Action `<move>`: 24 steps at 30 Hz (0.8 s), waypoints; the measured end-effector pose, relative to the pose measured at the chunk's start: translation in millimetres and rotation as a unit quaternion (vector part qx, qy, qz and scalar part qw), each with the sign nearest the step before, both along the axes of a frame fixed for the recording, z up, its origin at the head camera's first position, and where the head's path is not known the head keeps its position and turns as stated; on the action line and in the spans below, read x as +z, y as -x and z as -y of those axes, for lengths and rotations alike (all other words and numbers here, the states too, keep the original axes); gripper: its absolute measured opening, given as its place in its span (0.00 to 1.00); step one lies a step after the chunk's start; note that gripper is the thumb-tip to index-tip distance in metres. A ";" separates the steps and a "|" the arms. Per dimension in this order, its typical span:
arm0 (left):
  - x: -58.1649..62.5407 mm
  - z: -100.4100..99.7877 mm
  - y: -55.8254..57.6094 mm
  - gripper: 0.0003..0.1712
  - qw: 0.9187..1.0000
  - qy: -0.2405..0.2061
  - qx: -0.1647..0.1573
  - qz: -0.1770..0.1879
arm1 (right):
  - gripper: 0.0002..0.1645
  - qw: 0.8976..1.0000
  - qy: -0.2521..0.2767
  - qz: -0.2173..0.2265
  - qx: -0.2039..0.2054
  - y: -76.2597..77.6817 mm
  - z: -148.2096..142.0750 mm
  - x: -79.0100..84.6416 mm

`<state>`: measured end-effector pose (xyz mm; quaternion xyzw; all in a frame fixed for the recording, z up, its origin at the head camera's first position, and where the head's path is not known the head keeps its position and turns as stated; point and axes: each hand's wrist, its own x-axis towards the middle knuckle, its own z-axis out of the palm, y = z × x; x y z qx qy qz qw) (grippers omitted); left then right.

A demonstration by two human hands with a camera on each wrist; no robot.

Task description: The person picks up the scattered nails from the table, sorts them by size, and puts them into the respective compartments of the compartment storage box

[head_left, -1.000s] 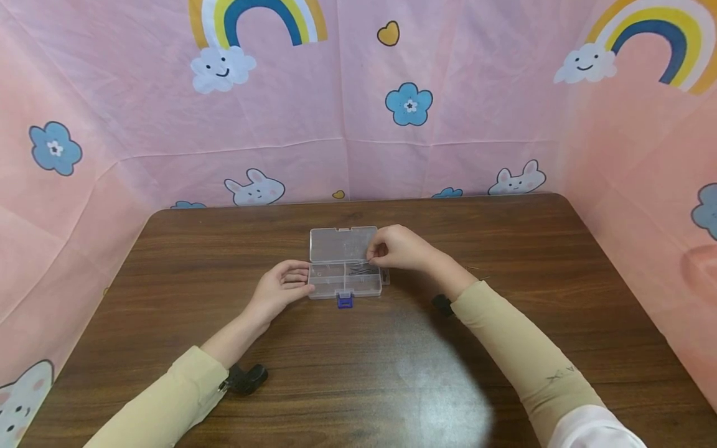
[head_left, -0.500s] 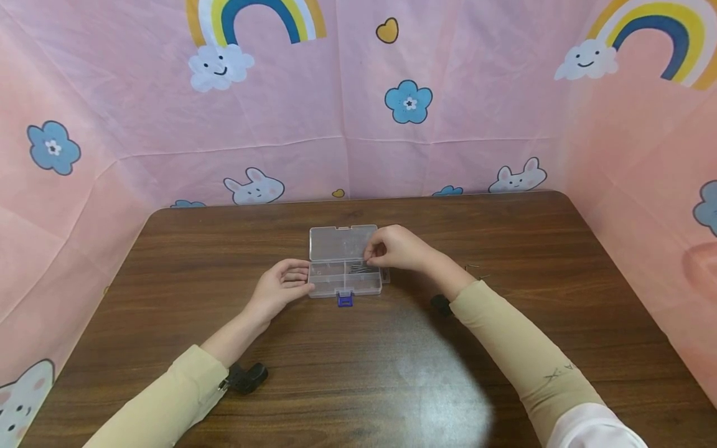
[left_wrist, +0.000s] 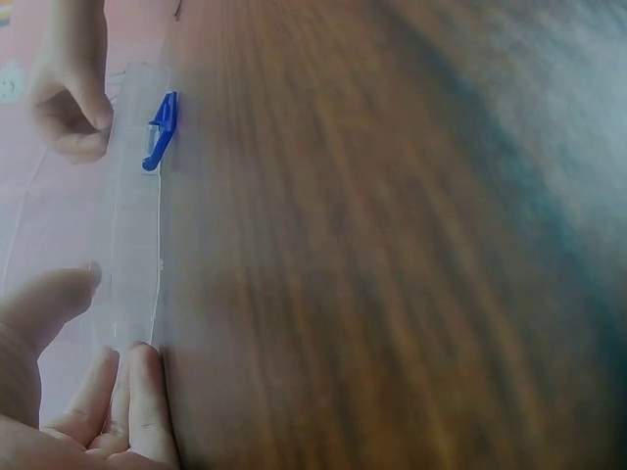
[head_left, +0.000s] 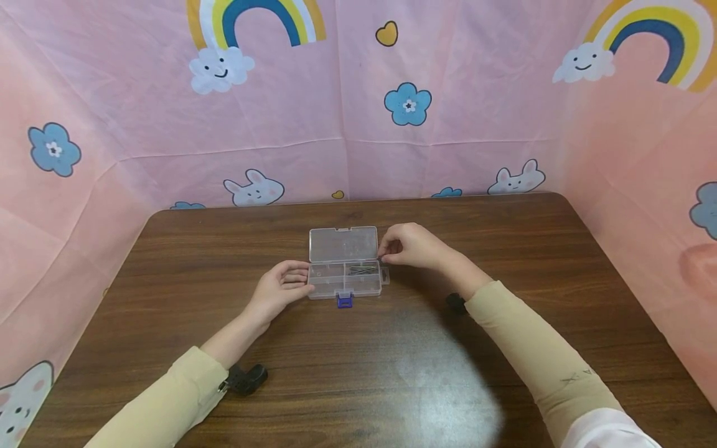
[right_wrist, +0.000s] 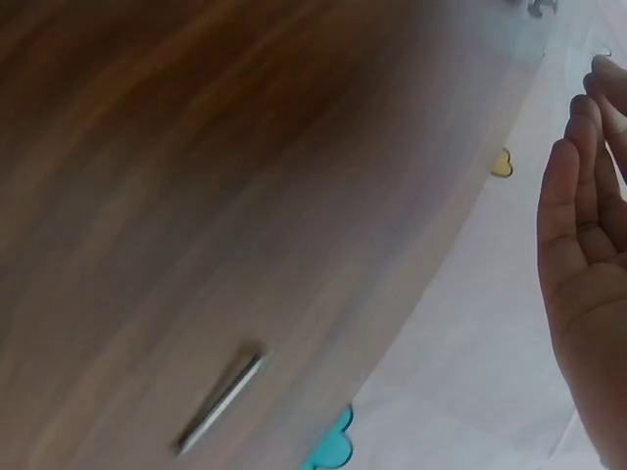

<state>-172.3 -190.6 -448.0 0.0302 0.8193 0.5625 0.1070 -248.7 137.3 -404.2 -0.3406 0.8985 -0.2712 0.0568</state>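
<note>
A clear plastic compartment box (head_left: 327, 285) lies with its lid (head_left: 343, 244) folded back and its blue latch (head_left: 344, 301) toward me. Several thin metal nails (head_left: 363, 270) lie in its back right compartment. My left hand (head_left: 276, 287) holds the box's left end, thumb near the front corner and fingers along the side. To the right of the lid hovers my right hand (head_left: 417, 246), thumb and fingers loosely curled, with nothing visible between them. The right wrist view shows another metal nail (right_wrist: 220, 406) on the table.
The brown wooden table (head_left: 336, 373) carries the box near its middle. A pink printed cloth (head_left: 476, 93) hangs behind and at both sides. A small hanging tab (head_left: 385, 275) sticks out from the box's right end.
My right hand has moved right, from over the back right compartment to beside the lid. The nails in that compartment show more fully. My left hand stays on the box.
</note>
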 end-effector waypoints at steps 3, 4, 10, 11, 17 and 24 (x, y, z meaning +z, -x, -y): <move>0.2 -0.1 0.0 0.30 1.000 0.001 0.000 -0.002 | 0.03 1.000 0.005 0.007 -0.013 -1.5 -9.8 1.4; 0.2 -0.1 0.0 0.30 1.000 0.002 0.000 -0.002 | 0.03 1.000 0.007 0.009 -0.017 -2.1 -13.1 1.9; 0.7 -0.6 -0.7 0.30 1.000 0.002 -0.002 -0.003 | 0.02 0.999 0.023 0.006 -0.032 -5.5 -33.8 3.5; 0.7 -0.6 -0.8 0.30 1.000 0.002 -0.002 -0.003 | 0.02 0.999 0.024 0.003 -0.033 -6.0 -37.5 3.3; 0.2 -1.0 -0.6 0.30 1.000 0.003 -0.002 -0.001 | 0.03 0.999 0.020 0.003 -0.048 -11.1 -58.7 2.7; 0.0 -0.2 -0.2 0.30 1.000 0.004 0.001 0.001 | 0.03 0.998 -0.003 0.003 -0.058 -17.7 -81.2 -0.3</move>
